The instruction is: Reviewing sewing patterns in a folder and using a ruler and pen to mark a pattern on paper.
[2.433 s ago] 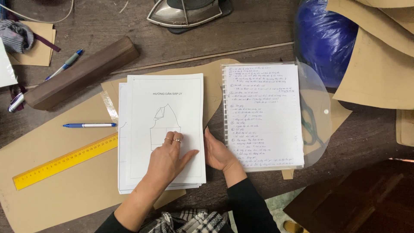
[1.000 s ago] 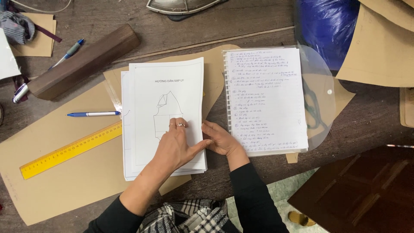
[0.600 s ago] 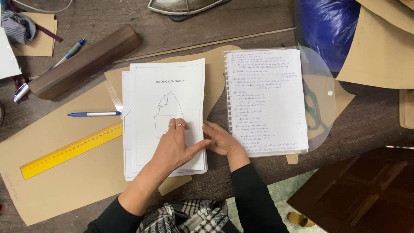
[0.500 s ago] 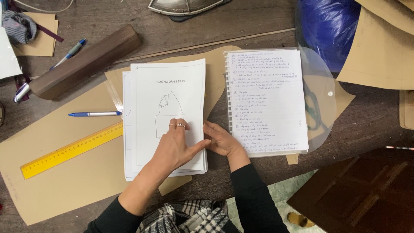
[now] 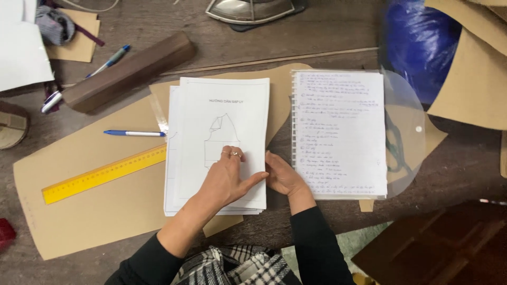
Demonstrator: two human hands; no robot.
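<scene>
Matt white paper sheets (image 5: 222, 111), brown cardboard (image 5: 95, 211), glossy yellow plastic ruler (image 5: 103, 174)

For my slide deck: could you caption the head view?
Left hand rests on stacked printed sheets, right hand at their edge, beside a handwritten notebook page.

White paper stack (image 5: 219, 142), top sheet with a grey line drawing. White spiral notebook (image 5: 340, 134), blue handwriting. Yellow ruler (image 5: 103, 174) on tan card (image 5: 90, 221). Blue-and-white pen (image 5: 134, 133). Dark brown wooden block (image 5: 129, 71). Grey-brown worktop (image 5: 317, 31). Deep blue plastic bag (image 5: 420, 45). Black sleeves (image 5: 317, 248); black-and-white plaid cloth (image 5: 237, 266) below.
</scene>
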